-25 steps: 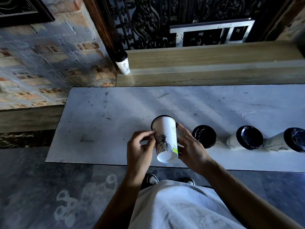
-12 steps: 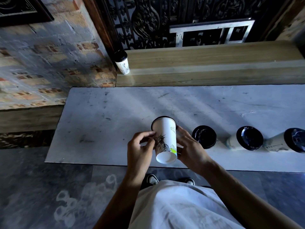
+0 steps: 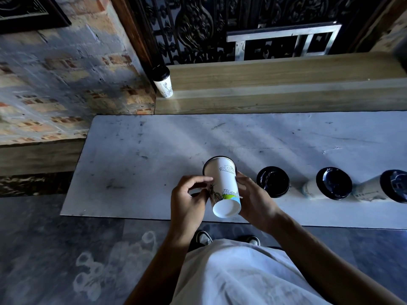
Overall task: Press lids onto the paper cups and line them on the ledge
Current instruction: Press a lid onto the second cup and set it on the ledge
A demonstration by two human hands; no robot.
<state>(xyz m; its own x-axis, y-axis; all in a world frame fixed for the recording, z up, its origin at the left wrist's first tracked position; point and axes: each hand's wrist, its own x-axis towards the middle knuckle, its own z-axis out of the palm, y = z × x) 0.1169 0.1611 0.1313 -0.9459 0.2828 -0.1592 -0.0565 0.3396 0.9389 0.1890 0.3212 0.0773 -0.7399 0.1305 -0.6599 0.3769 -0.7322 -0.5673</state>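
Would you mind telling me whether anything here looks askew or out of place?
Mildly: the held cup is upside down, base toward the camera, mouth on the white board, between the left hand and right hand. Nothing looks spilled or damaged.

**Worktop and ledge: where the cups stand**

The worktop [image 3: 154,150] is a pale, scuffed marble slab. Just right of the right grip [image 3: 256,200] stands a black-lidded cup [image 3: 273,181], seen from above. Further right, two more lidded cups [image 3: 333,183] and [image 3: 394,187] stand in the same row along the slab's near side. Beyond the grips, the wooden ledge [image 3: 286,93] runs behind the slab, and one lidded cup [image 3: 164,83] stands upright at its far-left end, beside the brick wall [image 3: 66,84].
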